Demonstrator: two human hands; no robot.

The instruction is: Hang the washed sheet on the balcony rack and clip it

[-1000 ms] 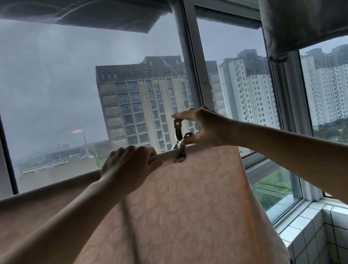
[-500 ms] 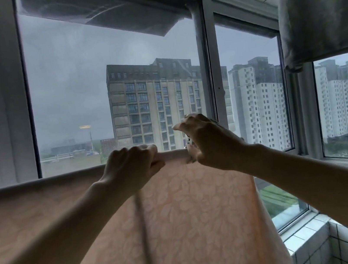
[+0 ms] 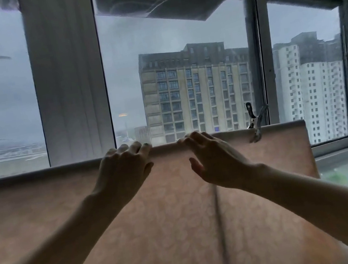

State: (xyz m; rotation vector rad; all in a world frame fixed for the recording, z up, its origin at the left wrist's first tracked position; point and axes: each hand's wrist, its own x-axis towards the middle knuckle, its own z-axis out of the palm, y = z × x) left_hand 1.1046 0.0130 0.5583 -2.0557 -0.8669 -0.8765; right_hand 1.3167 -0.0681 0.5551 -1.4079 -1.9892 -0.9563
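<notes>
Sheet of peach leaf-patterned cotton (image 3: pixel 158 214) hangs clipped by one metal clamp (image 3: pixel 256 122); my left hand (image 3: pixel 122 174) and right hand (image 3: pixel 214 159) rest flat, grip relaxed, holding nothing. Next, I judge: another clip leftward.

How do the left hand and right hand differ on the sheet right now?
The left hand lies farther from the clip; the right hand is nearer it. The left hand's thumb lies close beside the palm; the right hand's thumb sticks out apart. Both rest straight fingers on the top fold of the sheet, gripping nothing.
</notes>
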